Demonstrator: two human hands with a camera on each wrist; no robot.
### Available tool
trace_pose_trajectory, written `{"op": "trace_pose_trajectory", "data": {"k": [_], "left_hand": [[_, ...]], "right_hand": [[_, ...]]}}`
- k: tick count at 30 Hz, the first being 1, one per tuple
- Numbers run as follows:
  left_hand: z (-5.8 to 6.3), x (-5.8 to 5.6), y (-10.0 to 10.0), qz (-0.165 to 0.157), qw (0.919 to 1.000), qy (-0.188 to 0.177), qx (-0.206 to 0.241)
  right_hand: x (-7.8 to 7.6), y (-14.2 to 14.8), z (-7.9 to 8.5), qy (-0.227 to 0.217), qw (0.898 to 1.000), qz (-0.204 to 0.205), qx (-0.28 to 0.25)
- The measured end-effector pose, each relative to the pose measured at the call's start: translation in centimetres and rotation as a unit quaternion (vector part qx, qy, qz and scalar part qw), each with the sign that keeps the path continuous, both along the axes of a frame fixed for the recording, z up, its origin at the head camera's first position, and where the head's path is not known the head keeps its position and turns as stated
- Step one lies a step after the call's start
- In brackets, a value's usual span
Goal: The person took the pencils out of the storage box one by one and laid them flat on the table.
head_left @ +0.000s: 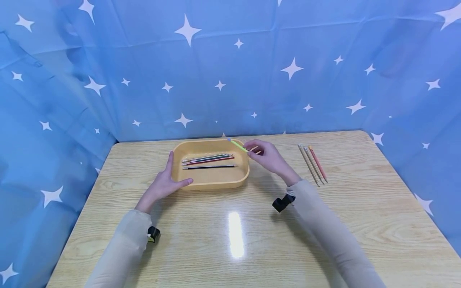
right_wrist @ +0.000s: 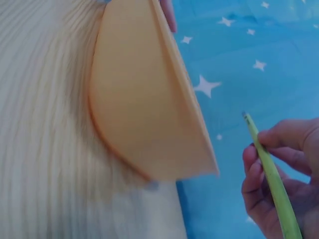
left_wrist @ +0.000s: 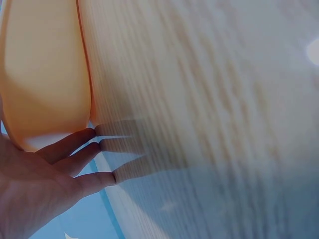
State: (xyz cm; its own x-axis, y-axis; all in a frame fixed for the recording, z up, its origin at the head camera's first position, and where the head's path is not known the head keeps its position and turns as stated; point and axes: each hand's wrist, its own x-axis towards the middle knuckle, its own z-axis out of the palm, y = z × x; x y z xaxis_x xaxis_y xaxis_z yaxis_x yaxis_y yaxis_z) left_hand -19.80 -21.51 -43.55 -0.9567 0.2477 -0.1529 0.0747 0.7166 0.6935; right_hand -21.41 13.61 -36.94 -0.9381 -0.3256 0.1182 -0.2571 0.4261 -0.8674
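A light green pencil [head_left: 237, 145] with a bluish end slants above the back right corner of an orange-yellow tray [head_left: 216, 186]. My right hand [head_left: 265, 155] pinches it between thumb and fingers, seen close up in the right wrist view, where the pencil [right_wrist: 273, 174] points up past the fingertips. At the tray's left end is my left hand [head_left: 166, 183], its fingers extended along the outer wall and its thumb at the front rim. Several pencils [head_left: 209, 167], among them black, red and green ones, lie lengthwise inside the tray.
To the right of the tray, two brownish pencils [head_left: 310, 164] and a red one [head_left: 318, 163] lie side by side on the wooden table [head_left: 201, 244]. A blue curtain [head_left: 237, 80] with white stars hangs behind the table and at its sides.
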Motion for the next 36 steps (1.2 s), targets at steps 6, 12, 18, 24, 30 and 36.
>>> {"op": "trace_pose_trajectory", "data": {"k": [6,12,18,24,30,36], "left_hand": [[-0.1,0.0,0.0,0.0,1.0,0.002,-0.004],[-0.1,-0.1,0.0,-0.001,1.0,0.003,-0.001],[-0.1,0.0,0.0,0.002,1.0,-0.003,0.001],[0.0,-0.1,0.1,0.0,1.0,0.004,0.001],[0.0,-0.1,0.1,0.001,1.0,0.001,-0.005],[0.1,0.0,0.2,0.002,1.0,-0.006,-0.003]], "right_hand": [[-0.3,2.7,-2.0,-0.003,1.0,-0.027,0.012],[-0.8,5.9,-4.3,0.002,0.999,-0.043,0.024],[-0.3,8.9,-4.7,0.008,0.997,-0.06,0.038],[0.6,12.0,-5.0,-0.001,0.994,-0.089,0.059],[1.1,14.9,-5.6,-0.007,0.99,-0.122,0.066],[1.4,17.0,-6.3,-0.016,0.985,-0.161,0.056]]}}
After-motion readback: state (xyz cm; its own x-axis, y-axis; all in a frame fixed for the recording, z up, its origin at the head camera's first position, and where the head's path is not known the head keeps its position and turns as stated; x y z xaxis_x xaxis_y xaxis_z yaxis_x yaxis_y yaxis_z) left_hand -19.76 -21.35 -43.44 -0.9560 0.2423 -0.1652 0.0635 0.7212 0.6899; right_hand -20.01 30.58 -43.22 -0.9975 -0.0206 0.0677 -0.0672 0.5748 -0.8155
